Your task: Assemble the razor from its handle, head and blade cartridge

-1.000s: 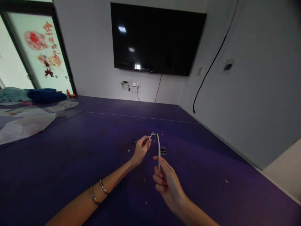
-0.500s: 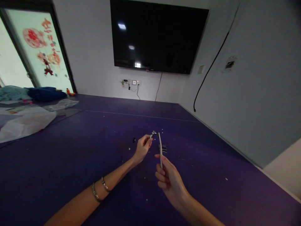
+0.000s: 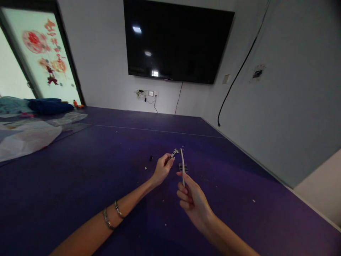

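My left hand (image 3: 162,169) is closed around a small tool with a silver head (image 3: 174,153); its exact kind is too small to make out. In my right hand (image 3: 193,195), thumb and fingers pinch a slim, pale, slightly curved stick (image 3: 182,161), held nearly upright. A dark patch shows beside the stick's upper tip, facing the silver head, with a narrow gap or light contact I cannot distinguish. Behind the stick, partly covered by it, lies a small dark flat piece (image 3: 185,168) on the purple floor surface (image 3: 128,199). Left of the hands sits a small black piece (image 3: 151,158).
Small pale scraps are scattered around the hands. White plastic sheeting (image 3: 32,138) and blue cloth (image 3: 50,106) lie at the left. A large television (image 3: 178,42) is on the far wall, and a black cable (image 3: 239,71) hangs at the right.
The silver-headed tool has tilted and shifted slightly right, showing more of its head. The pale stick has moved up a little. The whole view has shifted slightly.
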{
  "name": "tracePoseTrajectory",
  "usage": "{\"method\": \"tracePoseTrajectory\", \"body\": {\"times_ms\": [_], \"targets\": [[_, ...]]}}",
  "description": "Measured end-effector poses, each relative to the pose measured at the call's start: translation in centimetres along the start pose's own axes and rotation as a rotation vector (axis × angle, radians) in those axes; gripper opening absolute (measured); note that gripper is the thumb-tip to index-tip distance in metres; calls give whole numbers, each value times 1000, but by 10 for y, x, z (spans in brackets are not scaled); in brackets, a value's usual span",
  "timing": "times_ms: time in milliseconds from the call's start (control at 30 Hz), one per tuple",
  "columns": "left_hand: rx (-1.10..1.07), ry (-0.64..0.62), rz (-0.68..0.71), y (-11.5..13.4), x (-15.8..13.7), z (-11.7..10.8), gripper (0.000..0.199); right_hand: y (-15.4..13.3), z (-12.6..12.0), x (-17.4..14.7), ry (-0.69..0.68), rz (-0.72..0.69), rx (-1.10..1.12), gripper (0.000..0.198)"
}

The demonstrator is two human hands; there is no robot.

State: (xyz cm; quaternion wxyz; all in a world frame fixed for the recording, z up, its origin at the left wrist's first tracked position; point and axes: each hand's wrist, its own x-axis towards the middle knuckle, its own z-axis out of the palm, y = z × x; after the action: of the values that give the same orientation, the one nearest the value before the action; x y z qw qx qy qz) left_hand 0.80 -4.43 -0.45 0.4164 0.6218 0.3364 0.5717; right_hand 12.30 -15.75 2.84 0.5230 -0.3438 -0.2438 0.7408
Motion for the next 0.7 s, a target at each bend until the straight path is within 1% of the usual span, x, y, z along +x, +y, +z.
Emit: {"method": "tracePoseTrajectory", "body": {"times_ms": [167, 333, 400, 533, 600, 700], "targets": [[-15, 33, 12, 0, 2, -1, 21, 6, 2, -6, -4, 7, -4, 36], [-5, 28, 26, -1, 0, 1, 21, 1, 8, 0, -15, -58, 14, 37], [-14, 44, 34, -3, 1, 0, 21, 5, 10, 2, -24, -41, 0, 37], [-28, 123, 33, -5, 3, -2, 20, 15, 13, 0, -46, 10, -13, 35], [-21, 142, 25, -3, 4, -3, 20, 14, 14, 2, -40, -30, 6, 34], [-9, 131, 36, 0, 3, -2, 19, 11, 17, 7, -21, -104, 23, 33]]}}
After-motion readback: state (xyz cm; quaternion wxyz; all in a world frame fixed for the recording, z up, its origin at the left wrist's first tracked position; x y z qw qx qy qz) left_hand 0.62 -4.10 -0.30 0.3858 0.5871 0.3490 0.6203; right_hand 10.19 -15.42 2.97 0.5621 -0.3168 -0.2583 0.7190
